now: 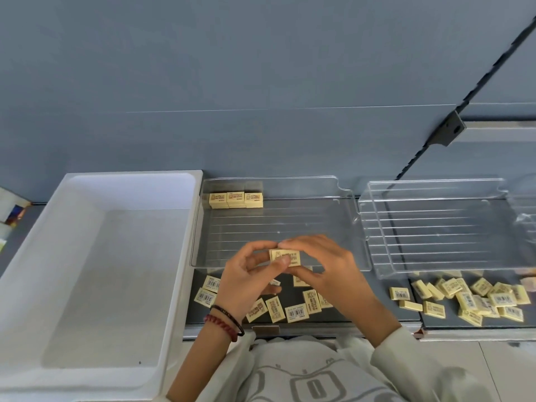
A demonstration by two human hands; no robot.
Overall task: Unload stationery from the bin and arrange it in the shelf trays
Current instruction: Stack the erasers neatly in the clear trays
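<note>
at the frame's centre the left hand (249, 282) and right hand (327, 274) together pinch one yellow eraser (285, 255) over the front edge of the clear tray (290, 221). three erasers (235, 199) stand in its upper left corner.

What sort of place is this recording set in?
Probably a stationery shop's display shelving: clear shelf trays, a slotted wall upright, and many identical barcoded erasers lying loose.

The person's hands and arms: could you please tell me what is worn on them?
The left hand and right hand are ungloved. The left wrist carries a thin black band and a red braided bracelet, and its forearm is unsleeved. The right forearm emerges from a loose, pale grey-white sleeve.
</note>
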